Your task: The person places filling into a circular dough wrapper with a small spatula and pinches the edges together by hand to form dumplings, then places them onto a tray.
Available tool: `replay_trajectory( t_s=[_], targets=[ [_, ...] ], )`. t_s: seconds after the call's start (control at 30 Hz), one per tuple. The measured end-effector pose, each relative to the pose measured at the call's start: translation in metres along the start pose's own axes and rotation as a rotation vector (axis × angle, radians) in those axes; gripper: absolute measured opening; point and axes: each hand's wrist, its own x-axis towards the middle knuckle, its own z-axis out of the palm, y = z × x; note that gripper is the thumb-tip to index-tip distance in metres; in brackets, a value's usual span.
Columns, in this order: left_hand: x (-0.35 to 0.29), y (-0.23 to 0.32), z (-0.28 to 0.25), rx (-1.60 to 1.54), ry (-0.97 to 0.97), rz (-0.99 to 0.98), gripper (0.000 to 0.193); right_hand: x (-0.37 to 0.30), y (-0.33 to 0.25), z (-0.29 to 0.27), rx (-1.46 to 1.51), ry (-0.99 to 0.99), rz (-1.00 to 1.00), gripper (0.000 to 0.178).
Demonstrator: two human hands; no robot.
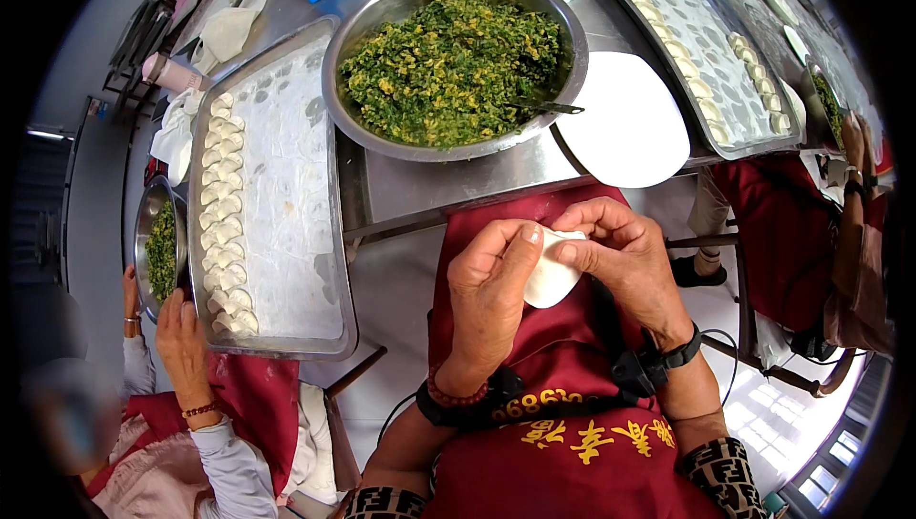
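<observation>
In front of my apron, both hands hold one white dumpling [551, 278] with its dough folded over. My left hand [489, 276] grips its left edge between thumb and fingers. On the upper right edge, the thumb and fingers of my right hand [622, 254] pinch the dough. Whatever is inside the wrapper is hidden. Beyond my hands, a large steel bowl [334, 71] on the table holds chopped green and yellow filling [448, 66]. A dark utensil handle [561, 108] sticks out of the filling at the right. A white plate [625, 123] lies beside the bowl.
At left, a metal tray [296, 204] carries a column of dumplings [224, 218]. Another tray [711, 32] with dumplings stands at far right. Left of me, a person's hand [181, 338] is by a smaller filling bowl [143, 252]. Another person [849, 195] sits at right.
</observation>
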Motion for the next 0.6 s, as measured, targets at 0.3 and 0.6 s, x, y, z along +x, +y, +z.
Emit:
replay_trajectory(
  t_s=[0.3,0.6],
  targets=[
    [-0.001,0.005,0.007,-0.006,-0.041,-0.037,0.014,0.006,0.012,-0.016,0.080,0.059,-0.015,0.014],
    [0.002,-0.004,-0.006,0.063,-0.031,-0.010,0.018,0.004,0.004,-0.009,0.084,0.050,0.060,0.018]
  ],
)
